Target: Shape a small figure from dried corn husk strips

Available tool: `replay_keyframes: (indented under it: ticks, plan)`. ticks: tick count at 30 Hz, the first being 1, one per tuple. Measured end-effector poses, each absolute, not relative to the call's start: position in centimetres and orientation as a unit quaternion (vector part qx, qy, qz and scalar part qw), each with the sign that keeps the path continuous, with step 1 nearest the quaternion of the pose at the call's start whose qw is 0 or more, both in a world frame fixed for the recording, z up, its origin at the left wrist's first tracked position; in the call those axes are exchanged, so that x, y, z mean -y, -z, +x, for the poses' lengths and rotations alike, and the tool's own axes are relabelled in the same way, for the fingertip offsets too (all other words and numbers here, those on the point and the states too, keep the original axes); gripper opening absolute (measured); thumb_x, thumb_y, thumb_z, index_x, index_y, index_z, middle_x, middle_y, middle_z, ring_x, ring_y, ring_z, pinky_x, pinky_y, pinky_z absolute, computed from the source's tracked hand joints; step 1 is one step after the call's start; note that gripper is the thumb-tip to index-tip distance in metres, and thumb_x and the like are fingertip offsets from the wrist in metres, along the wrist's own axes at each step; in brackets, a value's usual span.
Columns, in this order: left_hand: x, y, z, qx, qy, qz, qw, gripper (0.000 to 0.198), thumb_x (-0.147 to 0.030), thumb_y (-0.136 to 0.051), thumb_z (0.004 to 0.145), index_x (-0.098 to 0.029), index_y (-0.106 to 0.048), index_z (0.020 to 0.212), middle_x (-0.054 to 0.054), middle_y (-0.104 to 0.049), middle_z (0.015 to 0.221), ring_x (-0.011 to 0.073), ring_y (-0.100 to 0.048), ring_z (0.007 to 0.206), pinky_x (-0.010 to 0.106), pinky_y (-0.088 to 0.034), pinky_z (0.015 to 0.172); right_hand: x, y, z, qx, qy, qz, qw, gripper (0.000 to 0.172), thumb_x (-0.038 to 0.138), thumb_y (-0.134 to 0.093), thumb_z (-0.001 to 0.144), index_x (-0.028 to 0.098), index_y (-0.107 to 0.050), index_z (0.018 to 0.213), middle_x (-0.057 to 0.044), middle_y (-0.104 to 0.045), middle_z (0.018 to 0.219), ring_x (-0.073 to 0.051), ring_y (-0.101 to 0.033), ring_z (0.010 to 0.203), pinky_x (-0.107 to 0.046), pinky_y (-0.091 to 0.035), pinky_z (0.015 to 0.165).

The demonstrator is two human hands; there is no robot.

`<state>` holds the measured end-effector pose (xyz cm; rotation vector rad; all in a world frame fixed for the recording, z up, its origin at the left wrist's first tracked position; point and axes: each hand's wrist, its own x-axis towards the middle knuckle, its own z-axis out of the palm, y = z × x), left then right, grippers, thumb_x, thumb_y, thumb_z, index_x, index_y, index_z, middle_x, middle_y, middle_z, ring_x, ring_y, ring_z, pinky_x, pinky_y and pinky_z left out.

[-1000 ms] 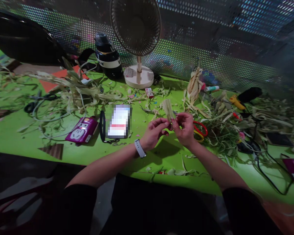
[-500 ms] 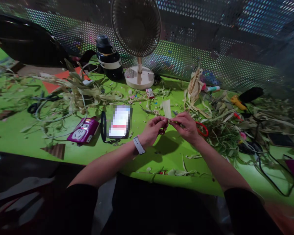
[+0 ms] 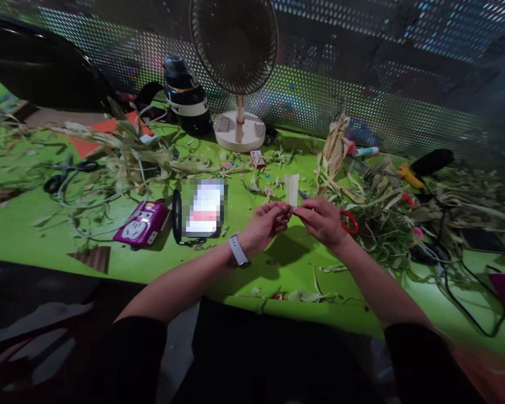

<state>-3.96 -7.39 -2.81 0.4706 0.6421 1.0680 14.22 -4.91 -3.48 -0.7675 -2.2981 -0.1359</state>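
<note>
The pale strip [image 3: 292, 189] stands up above the bench [image 3: 244, 196], its broad free end at twelve o'clock, its lower end pinched between both hands. The left hand [image 3: 264, 227], at seven o'clock, and the right hand [image 3: 323, 223], at four, each have a closed grip on that lower end, fingertips nearly meeting (what exactly they press there is too small to tell). To work it well, I would keep the pinch light and close to the edge, with one hand steadying while the other shapes, since thin, dry-looking material may split if pulled sideways. Just beyond the right hand, a red loop handle [image 3: 349, 222] lies near the leafy heap [image 3: 381, 235], also toward four. The phone [image 3: 205, 209] sits at nine o'clock, and the fan [image 3: 239, 132] between ten and eleven.
</note>
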Motion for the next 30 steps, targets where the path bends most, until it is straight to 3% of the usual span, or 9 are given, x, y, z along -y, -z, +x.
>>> replay_keyframes:
  ticks: [7,13,19,25,30]
  plan:
    - [7.7,2.9,-3.8,-0.293,-0.482,0.157,0.811,0.023,-0.02,-0.077,0.062,-0.012,-0.058,0.07,-0.005,-0.054,0.055,0.0006,-0.044,0.045,0.01,-0.028,0.039,5.4,3.9,12.8,0.854,0.111,-0.268,0.431,0.014,0.015,-0.06,0.088,0.025,-0.06,0.098,-0.003,-0.064,0.082,-0.016,-0.057,0.074,-0.029,-0.046,0.064]
    - [8.4,3.6,-3.6,-0.297,-0.532,0.276,0.743,0.034,-0.037,-0.081,0.064,-0.015,-0.061,0.081,-0.002,-0.063,0.066,0.008,-0.059,0.057,0.017,-0.044,0.046,6.4,4.0,11.3,0.79,-0.077,-0.38,0.475,0.002,0.024,-0.055,0.091,0.022,-0.055,0.09,-0.002,-0.058,0.08,-0.015,-0.057,0.072,-0.029,-0.047,0.06]
    - [8.6,4.0,-3.5,-0.314,-0.548,0.323,0.705,0.037,-0.043,-0.08,0.065,-0.015,-0.06,0.078,-0.002,-0.064,0.065,0.0076,-0.058,0.055,0.019,-0.045,0.048,6.5,4.6,10.6,0.721,-0.203,-0.41,0.52,0.022,0.028,-0.056,0.091,0.023,-0.049,0.111,0.003,-0.052,0.075,-0.01,-0.053,0.062,-0.023,-0.046,0.053]
    - [7.9,3.8,-3.7,-0.336,-0.562,0.305,0.692,0.031,-0.038,-0.079,0.065,-0.014,-0.061,0.074,-0.004,-0.058,0.056,0.0037,-0.049,0.046,0.017,-0.035,0.044,5.4,4.2,11.8,0.828,-0.01,-0.3,0.474,0.012,0.021,-0.061,0.089,0.025,-0.06,0.1,-0.002,-0.06,0.083,-0.014,-0.059,0.074,-0.027,-0.051,0.062]
    - [7.7,3.6,-3.6,-0.348,-0.558,0.271,0.703,0.025,-0.032,-0.076,0.064,-0.014,-0.06,0.067,-0.006,-0.051,0.048,0.0028,-0.043,0.042,0.016,-0.031,0.044,5.4,4.0,12.1,0.834,0.075,-0.297,0.46,0.019,0.018,-0.064,0.087,0.026,-0.063,0.103,-0.003,-0.062,0.084,-0.015,-0.061,0.077,-0.026,-0.053,0.065]
